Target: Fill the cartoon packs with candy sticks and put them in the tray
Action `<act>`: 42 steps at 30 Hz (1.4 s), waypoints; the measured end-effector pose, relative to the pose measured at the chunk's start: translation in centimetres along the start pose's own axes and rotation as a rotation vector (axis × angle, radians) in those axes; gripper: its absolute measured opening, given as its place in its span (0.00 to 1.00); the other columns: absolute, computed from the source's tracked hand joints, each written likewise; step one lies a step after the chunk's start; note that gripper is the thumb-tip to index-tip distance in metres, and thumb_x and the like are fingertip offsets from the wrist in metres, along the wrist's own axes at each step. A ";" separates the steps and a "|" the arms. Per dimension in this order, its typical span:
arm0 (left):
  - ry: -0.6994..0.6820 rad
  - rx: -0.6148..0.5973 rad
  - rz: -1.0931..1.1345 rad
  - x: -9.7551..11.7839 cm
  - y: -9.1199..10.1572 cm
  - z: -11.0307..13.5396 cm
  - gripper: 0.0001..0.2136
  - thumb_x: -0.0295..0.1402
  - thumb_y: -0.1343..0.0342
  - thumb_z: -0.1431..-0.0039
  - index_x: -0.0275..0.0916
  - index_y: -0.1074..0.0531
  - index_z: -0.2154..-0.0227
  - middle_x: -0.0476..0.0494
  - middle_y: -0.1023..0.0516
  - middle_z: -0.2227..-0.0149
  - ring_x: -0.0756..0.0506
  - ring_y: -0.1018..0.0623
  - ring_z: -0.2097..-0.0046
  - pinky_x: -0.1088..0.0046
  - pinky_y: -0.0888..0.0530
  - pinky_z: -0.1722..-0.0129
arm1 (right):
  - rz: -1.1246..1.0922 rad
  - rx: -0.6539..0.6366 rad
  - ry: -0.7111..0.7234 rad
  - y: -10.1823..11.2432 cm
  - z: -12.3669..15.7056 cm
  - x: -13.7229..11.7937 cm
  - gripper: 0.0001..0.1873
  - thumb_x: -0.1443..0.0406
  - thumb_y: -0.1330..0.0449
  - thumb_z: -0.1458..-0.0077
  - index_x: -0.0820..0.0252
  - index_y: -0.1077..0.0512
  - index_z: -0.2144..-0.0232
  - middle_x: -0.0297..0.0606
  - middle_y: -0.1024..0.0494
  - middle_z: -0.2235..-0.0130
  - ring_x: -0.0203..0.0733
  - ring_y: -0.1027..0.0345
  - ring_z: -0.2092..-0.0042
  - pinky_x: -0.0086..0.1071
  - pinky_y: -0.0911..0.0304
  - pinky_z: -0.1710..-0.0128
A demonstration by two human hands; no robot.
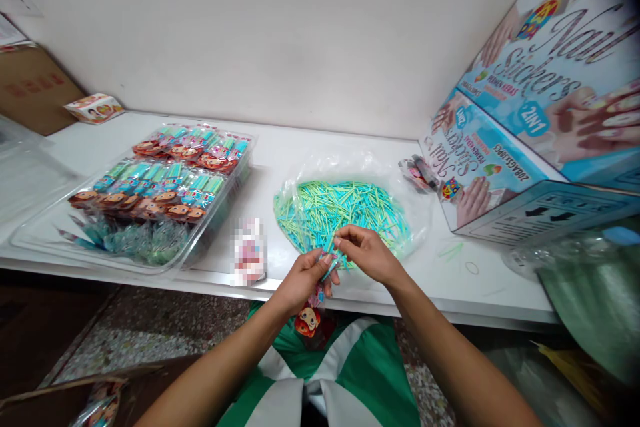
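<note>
My left hand (304,279) is closed around the top of a small clear packet (307,321) with a red-haired cartoon figure on it. The packet hangs past the table's front edge, and blue sticks poke out at its upper end. Just to the right, my right hand (369,252) pinches at the packet's mouth, its fingertips on a thin light green stick (331,241). Behind both hands lies a heap of thin green and blue sticks (345,207) in an open clear plastic bag (419,213).
A clear plastic tray (200,255) on the left holds rows of filled packets (165,190). A pixelated item (249,252) lies between tray and bag. Nail Stickers boxes (500,167) stand at right, near a dark packet (417,173) and a rubber band (471,268).
</note>
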State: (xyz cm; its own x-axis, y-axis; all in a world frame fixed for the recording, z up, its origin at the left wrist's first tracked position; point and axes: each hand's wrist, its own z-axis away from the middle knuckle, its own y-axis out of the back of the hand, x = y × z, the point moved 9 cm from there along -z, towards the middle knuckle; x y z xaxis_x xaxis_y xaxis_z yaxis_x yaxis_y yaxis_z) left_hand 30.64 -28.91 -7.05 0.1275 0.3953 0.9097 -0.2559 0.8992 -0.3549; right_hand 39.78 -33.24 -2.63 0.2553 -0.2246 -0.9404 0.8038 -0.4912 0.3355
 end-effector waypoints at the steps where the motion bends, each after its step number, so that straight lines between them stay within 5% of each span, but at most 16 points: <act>1: 0.002 -0.003 0.005 0.0 0.0 0.0 0.15 0.45 0.49 0.43 0.35 0.36 0.68 0.48 0.26 0.73 0.54 0.31 0.81 0.79 0.40 0.81 | 0.022 -0.001 -0.001 0.1 0.0 0.0 0.09 0.61 0.46 0.47 0.60 0.31 0.69 0.31 0.32 0.74 0.34 0.39 0.72 0.28 0.42 0.73; 5: 0.025 -0.009 0.026 -0.3 -0.1 0.0 0.16 0.46 0.49 0.44 0.36 0.35 0.67 0.48 0.26 0.73 0.54 0.30 0.81 0.79 0.39 0.81 | 0.073 0.013 -0.007 0.3 0.2 0.1 0.04 0.65 0.48 0.49 0.59 0.34 0.70 0.29 0.35 0.76 0.33 0.40 0.74 0.28 0.42 0.73; 10: 0.018 -0.003 0.020 -0.2 -0.1 -0.1 0.16 0.46 0.48 0.44 0.35 0.35 0.70 0.49 0.27 0.74 0.54 0.31 0.82 0.79 0.39 0.80 | -0.012 0.019 0.008 0.1 0.3 -0.3 0.13 0.61 0.47 0.47 0.59 0.35 0.59 0.32 0.32 0.71 0.35 0.37 0.70 0.29 0.40 0.70; 19: 0.035 -0.087 0.100 -0.4 -0.7 0.2 0.14 0.44 0.48 0.43 0.35 0.35 0.68 0.45 0.25 0.72 0.53 0.29 0.80 0.78 0.36 0.79 | 0.150 0.014 0.019 0.2 0.4 -1.0 0.03 0.67 0.49 0.49 0.59 0.36 0.72 0.28 0.37 0.77 0.33 0.42 0.74 0.27 0.45 0.74; 24: 0.065 -0.105 0.145 -1.0 -0.7 0.0 0.14 0.43 0.48 0.43 0.35 0.36 0.67 0.45 0.25 0.73 0.53 0.29 0.81 0.79 0.36 0.80 | 0.189 0.022 0.070 0.1 1.2 -2.1 0.19 0.68 0.49 0.48 0.56 0.37 0.52 0.30 0.31 0.70 0.34 0.37 0.70 0.28 0.42 0.70; 28: 0.068 -0.100 0.150 -1.2 -0.7 0.0 0.14 0.43 0.47 0.43 0.35 0.36 0.67 0.45 0.25 0.73 0.53 0.28 0.80 0.79 0.35 0.80 | 0.233 -0.032 0.135 -0.3 1.2 -2.5 0.15 0.66 0.50 0.44 0.56 0.31 0.56 0.34 0.28 0.66 0.35 0.34 0.66 0.29 0.40 0.67; 32: 0.114 0.008 0.176 -1.5 0.5 0.3 0.15 0.43 0.44 0.45 0.35 0.37 0.68 0.46 0.25 0.73 0.50 0.25 0.75 0.75 0.28 0.74 | 0.125 0.037 -0.001 2.6 0.0 1.4 0.18 0.58 0.50 0.43 0.58 0.35 0.53 0.36 0.26 0.65 0.37 0.32 0.67 0.29 0.39 0.70; 35: 0.160 0.075 0.189 -2.0 1.5 0.6 0.15 0.43 0.42 0.47 0.35 0.36 0.67 0.45 0.25 0.72 0.48 0.24 0.72 0.71 0.26 0.71 | 0.356 0.149 -0.093 5.2 -0.8 5.1 0.14 0.59 0.49 0.44 0.60 0.32 0.60 0.36 0.25 0.68 0.37 0.31 0.68 0.30 0.39 0.68; 38: 0.174 0.087 0.195 -2.2 1.9 0.8 0.15 0.42 0.41 0.48 0.35 0.35 0.67 0.44 0.24 0.70 0.48 0.24 0.71 0.71 0.26 0.70 | 0.676 0.102 -0.108 4.6 -1.4 7.5 0.09 0.63 0.48 0.45 0.58 0.30 0.63 0.35 0.24 0.67 0.38 0.31 0.65 0.28 0.42 0.66; 42: 0.168 0.074 0.224 -2.2 1.8 0.8 0.15 0.41 0.42 0.47 0.35 0.35 0.66 0.43 0.24 0.70 0.48 0.24 0.71 0.71 0.26 0.71 | 0.803 0.077 -0.161 2.5 -1.9 9.3 0.10 0.66 0.45 0.48 0.60 0.31 0.61 0.39 0.23 0.68 0.42 0.30 0.65 0.30 0.45 0.68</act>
State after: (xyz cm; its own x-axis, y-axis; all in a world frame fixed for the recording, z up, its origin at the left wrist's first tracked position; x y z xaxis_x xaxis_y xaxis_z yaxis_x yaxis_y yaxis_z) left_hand 29.14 -28.34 -9.53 0.2157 0.6135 0.7597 -0.3643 0.7724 -0.5203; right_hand 45.17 -35.01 -10.65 0.6519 -0.6474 -0.3947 0.3682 -0.1848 0.9112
